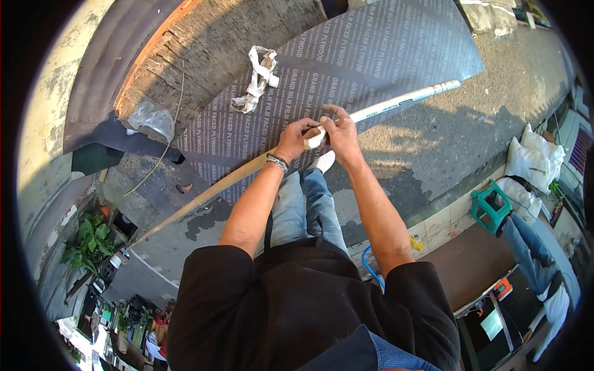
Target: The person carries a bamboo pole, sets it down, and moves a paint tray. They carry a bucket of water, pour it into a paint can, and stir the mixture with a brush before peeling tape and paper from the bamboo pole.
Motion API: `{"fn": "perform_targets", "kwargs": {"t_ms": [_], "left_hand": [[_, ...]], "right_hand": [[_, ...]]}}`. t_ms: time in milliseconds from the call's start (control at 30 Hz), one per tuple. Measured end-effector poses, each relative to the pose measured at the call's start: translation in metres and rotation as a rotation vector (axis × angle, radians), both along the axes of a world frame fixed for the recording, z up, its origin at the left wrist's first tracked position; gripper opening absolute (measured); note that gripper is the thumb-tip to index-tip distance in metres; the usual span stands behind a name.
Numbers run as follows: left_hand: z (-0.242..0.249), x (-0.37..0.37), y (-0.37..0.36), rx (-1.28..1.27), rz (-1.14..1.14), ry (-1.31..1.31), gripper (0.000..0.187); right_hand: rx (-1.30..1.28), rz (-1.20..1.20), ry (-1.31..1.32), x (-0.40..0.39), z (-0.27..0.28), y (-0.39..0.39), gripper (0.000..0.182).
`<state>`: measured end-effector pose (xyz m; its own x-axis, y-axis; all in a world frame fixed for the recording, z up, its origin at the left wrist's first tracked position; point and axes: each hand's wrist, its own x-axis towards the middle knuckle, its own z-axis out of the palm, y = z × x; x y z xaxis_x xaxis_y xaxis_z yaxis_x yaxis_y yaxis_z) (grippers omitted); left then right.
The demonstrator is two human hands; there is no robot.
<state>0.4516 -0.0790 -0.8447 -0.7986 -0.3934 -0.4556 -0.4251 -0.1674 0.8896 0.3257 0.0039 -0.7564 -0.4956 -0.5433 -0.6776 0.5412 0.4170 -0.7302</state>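
Note:
A long pole crosses in front of me. Its left part is a tan wooden pole [207, 193], and its right part a white plastic pipe [405, 100] with dark print. At the middle of it, my left hand [296, 139] pinches the left side of a pale looped strip [314, 137] that looks like tape. My right hand [341, 133] lies over the near end of the pipe, its thumb and fingers closed on the strip's other side. The join of pole and pipe is hidden by my hands. A crumpled white strip [255, 83] lies beyond them on the plywood sheet [337, 52].
A clear plastic bag [151, 120] lies on the worn wooden boards [204, 43] at the left. To the right are a green stool [490, 204], white sacks [535, 157] and a seated person [535, 260]. A leafy plant [90, 244] stands at lower left.

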Motion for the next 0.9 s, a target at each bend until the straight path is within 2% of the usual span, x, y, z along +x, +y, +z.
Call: {"fn": "perform_targets", "kwargs": {"t_ms": [33, 133, 200, 233, 333, 433, 500, 567, 667, 700, 800, 900], "left_hand": [[0.004, 0.0, 0.005, -0.156, 0.043, -0.117, 0.023], [-0.013, 0.005, 0.004, -0.243, 0.014, -0.146, 0.034], [0.011, -0.004, 0.003, -0.319, 0.009, -0.171, 0.034], [0.025, -0.008, 0.006, -0.351, 0.003, -0.181, 0.035], [0.032, -0.007, 0.021, -0.221, 0.051, -0.201, 0.034], [0.022, 0.0, 0.029, -0.186, 0.025, -0.185, 0.032], [0.024, 0.001, 0.03, -0.175, 0.018, -0.171, 0.03], [0.032, 0.0, 0.029, -0.131, 0.02, -0.165, 0.029], [0.042, 0.002, 0.031, -0.134, 0.065, -0.081, 0.026], [0.05, 0.002, 0.032, -0.099, 0.086, -0.06, 0.026], [0.086, 0.001, 0.025, -0.031, 0.034, -0.067, 0.025], [0.112, 0.007, 0.021, -0.049, 0.008, -0.043, 0.026]], "right_hand": [[0.065, -0.014, -0.048, -0.005, -0.009, -0.012, 0.037], [0.203, -0.055, -0.192, -0.016, -0.04, -0.037, 0.038], [0.233, -0.096, -0.281, -0.02, -0.061, -0.039, 0.043], [0.215, -0.076, -0.333, -0.025, -0.052, -0.044, 0.05], [0.061, -0.091, -0.238, -0.047, -0.037, -0.061, 0.059], [-0.033, 0.115, 0.116, -0.064, 0.02, -0.044, 0.049], [-0.209, 0.163, -0.163, -0.071, 0.04, 0.019, 0.04], [-0.337, 0.16, -0.538, -0.072, -0.002, 0.117, 0.033], [0.0, -0.171, -0.129, -0.029, -0.049, 0.164, 0.036], [-0.023, -0.156, -0.031, -0.022, -0.057, 0.154, 0.047], [-0.251, 0.104, 0.21, -0.024, -0.044, 0.09, 0.066], [-0.303, 0.453, 0.428, -0.023, -0.04, 0.06, 0.081]]}}
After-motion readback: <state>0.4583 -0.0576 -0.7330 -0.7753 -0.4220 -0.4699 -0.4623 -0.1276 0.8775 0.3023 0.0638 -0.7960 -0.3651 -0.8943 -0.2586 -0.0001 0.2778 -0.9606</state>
